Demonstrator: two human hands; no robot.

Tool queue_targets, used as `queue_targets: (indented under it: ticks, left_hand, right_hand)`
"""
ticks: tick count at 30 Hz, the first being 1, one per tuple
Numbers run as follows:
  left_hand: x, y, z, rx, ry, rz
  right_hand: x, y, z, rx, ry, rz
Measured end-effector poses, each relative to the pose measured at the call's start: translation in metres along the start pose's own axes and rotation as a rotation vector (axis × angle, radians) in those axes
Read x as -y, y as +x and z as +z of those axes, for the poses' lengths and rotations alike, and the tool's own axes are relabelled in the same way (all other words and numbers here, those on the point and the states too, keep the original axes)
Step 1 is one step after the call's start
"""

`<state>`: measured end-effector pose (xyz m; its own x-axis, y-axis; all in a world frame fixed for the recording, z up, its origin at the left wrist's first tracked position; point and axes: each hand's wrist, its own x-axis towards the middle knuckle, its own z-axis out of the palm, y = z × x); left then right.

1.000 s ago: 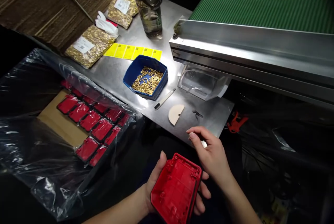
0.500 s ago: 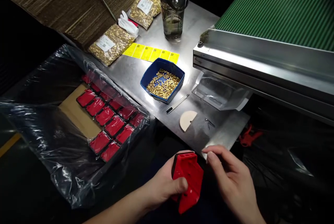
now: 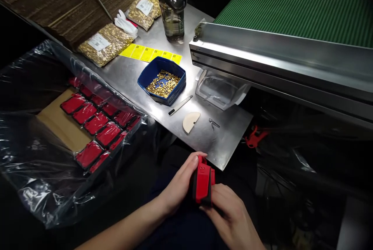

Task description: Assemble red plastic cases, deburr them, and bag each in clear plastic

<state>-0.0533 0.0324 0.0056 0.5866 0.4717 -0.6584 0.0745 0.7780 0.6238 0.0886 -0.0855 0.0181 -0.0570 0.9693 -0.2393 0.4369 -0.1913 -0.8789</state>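
Observation:
Between my hands, just below the table's front edge, is a red plastic housing with black edging (image 3: 203,182). My left hand (image 3: 186,172) grips it along its left side and top, fingers partly hidden behind it. My right hand (image 3: 227,207) closes on its lower right side, with the thumb under the bottom end. The housing stands on edge, a narrow side towards me, and its inside is out of sight. On the table ahead, a blue tray (image 3: 142,83) contains many small brass-coloured inserts (image 3: 164,84).
A plastic-lined box (image 3: 140,115) with several red-and-black housings (image 3: 96,122) stands left. The table holds a pen-like tool (image 3: 180,105), a cream half-disc (image 3: 190,122), small metal pieces (image 3: 214,122), yellow labels (image 3: 150,53), bagged inserts (image 3: 106,44) and a bottle (image 3: 172,17). A green conveyor (image 3: 276,17) rises at right.
The housing has been turned from its open inner face to a narrow side. My right hand, earlier apart from it with fingertips pinched, now grips it. The view has shifted right.

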Motion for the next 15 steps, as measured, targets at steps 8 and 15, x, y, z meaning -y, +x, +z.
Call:
queue_targets:
  ticks: [8,15]
  left_hand:
    - [0.006,0.019,0.032,-0.066,0.044,0.067]
    - [0.004,0.019,0.048,-0.056,0.417,0.173]
  right_hand:
    - [-0.016,-0.034,-0.019,-0.175,0.257,0.032]
    - [-0.021,-0.040,-0.026,-0.322,0.436,0.107]
